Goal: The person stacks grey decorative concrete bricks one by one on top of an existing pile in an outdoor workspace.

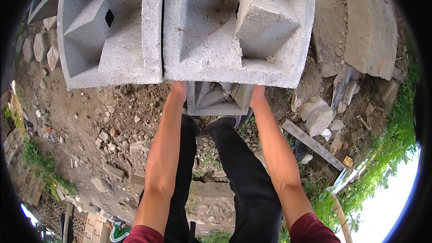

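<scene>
Both my arms reach forward and pass under the near edge of a grey concrete block (pixel 202 69) with angled hollows. My left hand (pixel 180 87) shows only at the wrist, beside the left wall of a lower grey concrete block (pixel 220 108). On that block's other side, my right hand (pixel 258 91) also slips out of sight beneath the upper block. The fingers of both hands are hidden, so their grip does not show. A second angled concrete block (pixel 121 74) sits to the left, with a thin dark gap between the two upper blocks.
Dirt and loose stones (pixel 112 139) cover the ground to my left. Broken concrete pieces (pixel 317 114) and a narrow grey bar (pixel 313 145) lie at the right. A large slab (pixel 371 31) rests at the far right. Several pale blocks (pixel 41 47) are at the far left.
</scene>
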{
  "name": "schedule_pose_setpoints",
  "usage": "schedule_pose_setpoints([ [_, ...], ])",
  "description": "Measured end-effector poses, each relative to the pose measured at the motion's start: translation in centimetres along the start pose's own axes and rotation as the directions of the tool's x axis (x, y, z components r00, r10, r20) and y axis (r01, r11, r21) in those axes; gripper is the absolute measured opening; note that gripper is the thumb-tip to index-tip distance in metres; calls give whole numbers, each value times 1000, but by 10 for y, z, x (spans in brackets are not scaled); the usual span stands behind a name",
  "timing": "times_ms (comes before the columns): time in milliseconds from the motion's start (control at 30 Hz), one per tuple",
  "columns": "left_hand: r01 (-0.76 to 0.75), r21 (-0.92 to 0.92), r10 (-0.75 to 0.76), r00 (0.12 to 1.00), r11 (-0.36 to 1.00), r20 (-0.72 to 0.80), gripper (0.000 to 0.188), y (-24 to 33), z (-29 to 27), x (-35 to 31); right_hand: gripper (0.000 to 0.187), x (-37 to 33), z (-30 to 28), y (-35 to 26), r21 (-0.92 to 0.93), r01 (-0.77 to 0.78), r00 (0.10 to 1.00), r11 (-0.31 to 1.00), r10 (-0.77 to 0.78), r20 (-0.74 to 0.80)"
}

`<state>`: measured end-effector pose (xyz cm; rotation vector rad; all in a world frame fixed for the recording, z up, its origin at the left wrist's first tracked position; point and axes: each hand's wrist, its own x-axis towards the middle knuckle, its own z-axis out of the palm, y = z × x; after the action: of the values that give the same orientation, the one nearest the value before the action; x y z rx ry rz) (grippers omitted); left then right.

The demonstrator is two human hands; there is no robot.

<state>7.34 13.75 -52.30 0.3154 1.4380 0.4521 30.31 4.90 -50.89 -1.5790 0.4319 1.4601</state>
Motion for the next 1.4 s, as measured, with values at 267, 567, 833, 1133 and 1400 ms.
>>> schedule_pose_setpoints([
  [267, 24, -10, -22, 992, 1000, 122, 66, -5, 13, -4, 59, 13, -18, 1, -90, 64, 998, 994, -66, -23],
  [567, 10, 11, -10, 999, 1000, 39, 62, -5, 26, 8, 62, 15, -25, -11, -78, 87, 995, 993, -89, -33],
  [833, 41, 17, -43, 987, 999, 158, 62, 11, 27, -3, 61, 1, -14, -12, -83, 45, 996, 996, -51, -69],
  [1133, -3, -2, 4, 990, 1000, 142, 62, 0, 14, 4, 54, 4, -8, -10, -115, 35, 985, 993, -54, -164],
  [1400, 58, 27, -58, 998, 998, 21, 66, 18, -9, -79, 44, -65, 16, -26, -702, 233, 890, 673, -439, -125],
])
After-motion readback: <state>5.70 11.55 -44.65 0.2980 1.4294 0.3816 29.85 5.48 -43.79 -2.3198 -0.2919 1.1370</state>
